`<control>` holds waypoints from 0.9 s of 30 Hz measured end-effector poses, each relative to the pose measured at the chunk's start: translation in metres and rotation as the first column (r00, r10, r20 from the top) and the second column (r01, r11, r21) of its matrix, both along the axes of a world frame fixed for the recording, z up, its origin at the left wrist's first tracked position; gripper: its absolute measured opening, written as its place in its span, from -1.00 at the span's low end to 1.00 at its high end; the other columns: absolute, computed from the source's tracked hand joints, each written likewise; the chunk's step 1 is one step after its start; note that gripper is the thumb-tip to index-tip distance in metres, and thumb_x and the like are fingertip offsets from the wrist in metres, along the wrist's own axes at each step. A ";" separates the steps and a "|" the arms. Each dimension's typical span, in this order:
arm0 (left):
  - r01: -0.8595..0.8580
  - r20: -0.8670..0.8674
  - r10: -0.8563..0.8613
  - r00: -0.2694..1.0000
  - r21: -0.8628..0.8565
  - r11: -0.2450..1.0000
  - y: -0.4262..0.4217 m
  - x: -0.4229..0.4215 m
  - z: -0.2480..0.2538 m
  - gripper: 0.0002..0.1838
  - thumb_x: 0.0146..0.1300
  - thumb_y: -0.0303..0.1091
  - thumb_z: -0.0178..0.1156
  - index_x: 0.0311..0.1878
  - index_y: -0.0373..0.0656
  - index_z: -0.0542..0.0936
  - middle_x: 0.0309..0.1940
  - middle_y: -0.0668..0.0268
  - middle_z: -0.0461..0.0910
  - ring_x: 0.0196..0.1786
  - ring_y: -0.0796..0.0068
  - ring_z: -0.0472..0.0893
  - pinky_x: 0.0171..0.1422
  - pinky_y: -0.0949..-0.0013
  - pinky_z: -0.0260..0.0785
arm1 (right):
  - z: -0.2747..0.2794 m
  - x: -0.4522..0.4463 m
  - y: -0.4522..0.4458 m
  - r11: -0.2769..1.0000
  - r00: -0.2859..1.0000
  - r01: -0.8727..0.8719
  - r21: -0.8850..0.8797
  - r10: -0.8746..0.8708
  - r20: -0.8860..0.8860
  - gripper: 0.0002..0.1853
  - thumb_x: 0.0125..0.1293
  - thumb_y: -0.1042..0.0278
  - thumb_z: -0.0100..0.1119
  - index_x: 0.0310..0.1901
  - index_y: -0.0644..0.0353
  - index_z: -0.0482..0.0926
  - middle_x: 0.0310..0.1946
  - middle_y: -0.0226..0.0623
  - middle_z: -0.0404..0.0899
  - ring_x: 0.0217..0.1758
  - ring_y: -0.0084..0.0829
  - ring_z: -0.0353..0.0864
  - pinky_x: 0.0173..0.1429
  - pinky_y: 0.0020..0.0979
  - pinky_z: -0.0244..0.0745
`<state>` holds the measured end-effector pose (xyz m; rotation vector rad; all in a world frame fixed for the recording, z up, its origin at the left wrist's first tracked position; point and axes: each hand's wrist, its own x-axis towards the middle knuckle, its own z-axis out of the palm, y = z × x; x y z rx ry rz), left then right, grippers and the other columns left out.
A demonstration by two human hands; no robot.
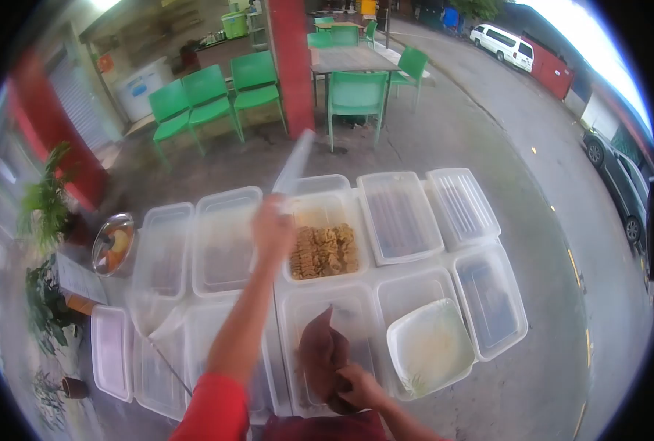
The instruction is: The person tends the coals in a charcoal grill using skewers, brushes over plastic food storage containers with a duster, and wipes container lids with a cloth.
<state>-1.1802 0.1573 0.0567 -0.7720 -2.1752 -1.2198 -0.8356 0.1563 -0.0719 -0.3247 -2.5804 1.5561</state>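
My left hand reaches forward over the containers, its fingers closed around a translucent plastic lid. The lid is raised nearly edge-on and smeared by motion. Under it, an uncovered plastic container holds rows of brown skewered food. My right hand, close to my body, grips the lower edge of a brown paper bag. That bag is tilted over a lidded container, with its pointed top toward the skewers.
More lidded containers cover the table. A white tray lies at right, a steel bowl with a colourful content at left. A thin stick crosses the left containers. Green chairs and a red pillar stand beyond.
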 end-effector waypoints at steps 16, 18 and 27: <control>0.345 0.104 -0.952 -0.287 0.939 -0.002 -0.236 0.205 0.004 0.03 0.15 -0.51 0.17 0.49 0.39 -0.28 0.50 0.03 -0.32 0.50 -0.17 -0.21 0.41 -0.32 -0.11 | 0.164 -0.221 0.045 0.901 0.757 0.210 -0.379 -0.395 -0.520 -0.38 0.21 0.00 0.19 0.21 0.20 0.36 0.07 -0.02 0.41 0.11 -0.13 0.38 0.17 -0.23 0.26; 0.251 0.050 -0.966 -0.254 0.968 -0.016 -0.244 0.209 -0.001 0.08 0.11 -0.56 0.18 0.48 0.44 -0.29 0.50 0.02 -0.30 0.48 -0.23 -0.18 0.37 -0.38 -0.08 | 0.141 -0.226 0.058 0.775 0.840 0.118 -0.621 -0.412 -0.354 -0.46 0.28 0.00 0.15 0.16 0.19 0.39 -0.08 -0.12 0.53 -0.09 -0.33 0.55 0.00 -0.41 0.45; 0.139 0.075 -0.977 -0.198 0.989 0.048 -0.250 0.209 0.000 0.09 0.12 -0.53 0.23 0.48 0.32 -0.32 0.49 0.04 -0.21 0.49 -0.14 -0.13 0.41 -0.20 0.02 | 0.173 -0.175 -0.020 0.987 0.639 0.155 0.039 -0.070 -0.766 -0.37 0.01 0.13 0.35 0.14 0.14 0.41 0.16 -0.05 0.37 0.29 -0.08 0.31 0.34 -0.16 0.17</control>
